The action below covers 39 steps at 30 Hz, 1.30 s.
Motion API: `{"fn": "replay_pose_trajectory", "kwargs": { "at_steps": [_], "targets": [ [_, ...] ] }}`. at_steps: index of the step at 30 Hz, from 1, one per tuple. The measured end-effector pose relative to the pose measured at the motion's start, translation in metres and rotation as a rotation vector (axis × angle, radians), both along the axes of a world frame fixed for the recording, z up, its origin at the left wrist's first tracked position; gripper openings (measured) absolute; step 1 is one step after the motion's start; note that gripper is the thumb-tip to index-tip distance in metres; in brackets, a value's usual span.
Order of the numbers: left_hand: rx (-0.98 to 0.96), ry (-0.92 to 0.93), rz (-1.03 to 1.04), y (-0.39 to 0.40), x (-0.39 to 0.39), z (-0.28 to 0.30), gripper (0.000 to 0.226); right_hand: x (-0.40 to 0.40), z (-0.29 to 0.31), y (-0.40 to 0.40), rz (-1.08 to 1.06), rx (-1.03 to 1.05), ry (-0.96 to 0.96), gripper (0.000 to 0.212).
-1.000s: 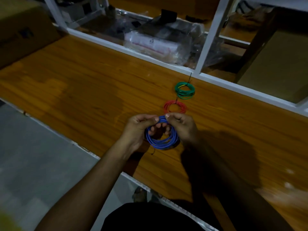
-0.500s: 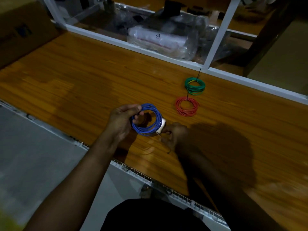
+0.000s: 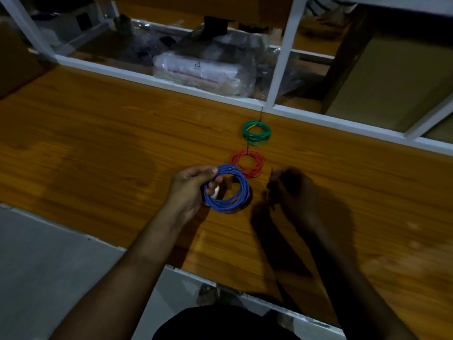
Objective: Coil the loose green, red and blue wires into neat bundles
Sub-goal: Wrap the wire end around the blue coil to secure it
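Observation:
My left hand (image 3: 190,190) grips the left side of a blue wire coil (image 3: 239,190) and holds it just above the wooden table (image 3: 98,148). My right hand (image 3: 291,190) is dark and in shadow to the right of the coil, apart from it, fingers pinched around what looks like a thin dark tie. A red wire coil (image 3: 248,163) lies flat on the table just beyond the blue one. Further back lies a green wire coil (image 3: 256,133) with a dark tie sticking out of its far side.
A white shelf frame (image 3: 279,69) runs along the back of the table, with plastic-wrapped packages (image 3: 201,69) behind it and a cardboard box (image 3: 392,79) at the right. The table's near edge drops to a grey floor (image 3: 49,253).
My right hand let go of the blue coil and moved off to the right. My left hand alone keeps the coil, now shifted left and turned more face-on.

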<state>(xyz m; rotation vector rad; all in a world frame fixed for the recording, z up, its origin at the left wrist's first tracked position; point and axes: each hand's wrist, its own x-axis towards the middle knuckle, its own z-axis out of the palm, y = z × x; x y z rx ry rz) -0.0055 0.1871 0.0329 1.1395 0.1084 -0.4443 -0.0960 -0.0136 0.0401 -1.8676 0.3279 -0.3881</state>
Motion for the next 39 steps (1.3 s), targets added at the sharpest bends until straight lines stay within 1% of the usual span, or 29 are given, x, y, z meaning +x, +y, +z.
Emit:
{"fn": "replay_pose_trajectory", "kwargs": {
  "at_steps": [2, 4, 6, 9, 11, 13, 15, 18, 20, 25, 28, 30, 35, 37, 39],
  "targets": [
    [-0.016, -0.002, -0.032, -0.021, -0.003, 0.001, 0.004, -0.017, 0.037, -0.009, 0.0, 0.176, -0.135, 0.006],
    [-0.027, -0.006, -0.046, -0.044, -0.007, 0.006, 0.004, -0.027, 0.059, -0.016, 0.015, 0.233, -0.193, 0.01],
    [-0.023, -0.022, -0.054, -0.066, -0.012, 0.012, 0.002, -0.033, 0.065, -0.023, 0.041, 0.222, -0.198, 0.01],
    [-0.035, -0.061, -0.077, -0.095, -0.018, 0.022, 0.002, -0.039, 0.065, -0.041, 0.044, 0.193, -0.225, 0.004],
    [-0.039, -0.086, -0.088, -0.109, -0.021, 0.028, 0.002, -0.044, 0.066, -0.054, 0.013, 0.238, -0.237, 0.002],
    [-0.026, -0.122, -0.102, -0.121, -0.026, 0.032, 0.001, -0.047, 0.07, -0.066, -0.025, 0.293, -0.238, 0.006],
    [-0.015, -0.16, -0.12, -0.13, -0.031, 0.035, 0.002, -0.044, 0.076, -0.079, -0.064, 0.301, -0.264, 0.006],
    [0.0, -0.2, -0.145, -0.141, -0.039, 0.039, 0.002, -0.03, 0.086, -0.098, -0.126, 0.265, -0.303, 0.005],
    [0.01, -0.234, -0.173, -0.147, -0.044, 0.041, 0.002, -0.021, 0.089, -0.108, -0.102, 0.192, -0.32, 0.007],
    [0.08, -0.315, -0.23, -0.158, -0.05, 0.047, 0.004, -0.005, 0.078, -0.124, -0.04, -0.079, -0.173, 0.008],
    [0.086, -0.322, -0.257, -0.161, -0.051, 0.051, 0.002, -0.002, 0.078, -0.131, 0.034, -0.177, -0.058, 0.007],
    [0.094, -0.32, -0.268, -0.161, -0.05, 0.053, 0.003, -0.001, 0.082, -0.132, 0.094, -0.118, 0.032, 0.005],
    [0.094, -0.29, -0.287, -0.159, -0.047, 0.057, 0.008, 0.006, 0.092, -0.13, 0.156, 0.195, 0.27, 0.002],
    [0.097, -0.291, -0.292, -0.158, -0.046, 0.057, 0.008, 0.009, 0.092, -0.129, 0.191, 0.337, 0.357, 0.003],
    [0.106, -0.297, -0.301, -0.157, -0.045, 0.057, 0.007, 0.011, 0.093, -0.128, 0.202, 0.43, 0.419, 0.005]
  ]
}}
